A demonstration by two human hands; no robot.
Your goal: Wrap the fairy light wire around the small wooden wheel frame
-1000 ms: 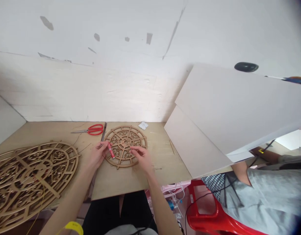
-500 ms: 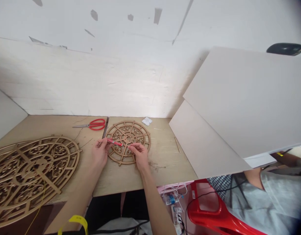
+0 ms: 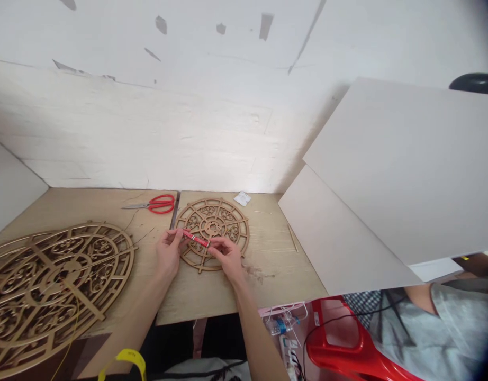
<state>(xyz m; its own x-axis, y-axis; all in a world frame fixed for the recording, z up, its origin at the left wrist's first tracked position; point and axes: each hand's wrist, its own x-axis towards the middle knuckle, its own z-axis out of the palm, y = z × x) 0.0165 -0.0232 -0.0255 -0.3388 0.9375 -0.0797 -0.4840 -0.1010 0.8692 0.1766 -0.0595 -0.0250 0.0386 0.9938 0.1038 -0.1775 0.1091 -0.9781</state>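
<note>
Here, the fingers [image 3: 217, 242] of your left hand [image 3: 169, 251] and right hand [image 3: 229, 258] pinched a red tube [image 3: 197, 239] at opposite ends, above a round openwork panel [image 3: 210, 228] on the worktop [image 3: 268, 233].

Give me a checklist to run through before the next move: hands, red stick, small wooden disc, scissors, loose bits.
1. Left hand gripping one end of the red stick: ok.
2. Right hand on its other end: ok.
3. Small wooden disc lying flat on the table: ok.
4. Scissors away from both hands: ok.
5. No loose bits near the disc: not ok, white packet behind it.
6. Print on the stick: cannot tell, too small.
</note>
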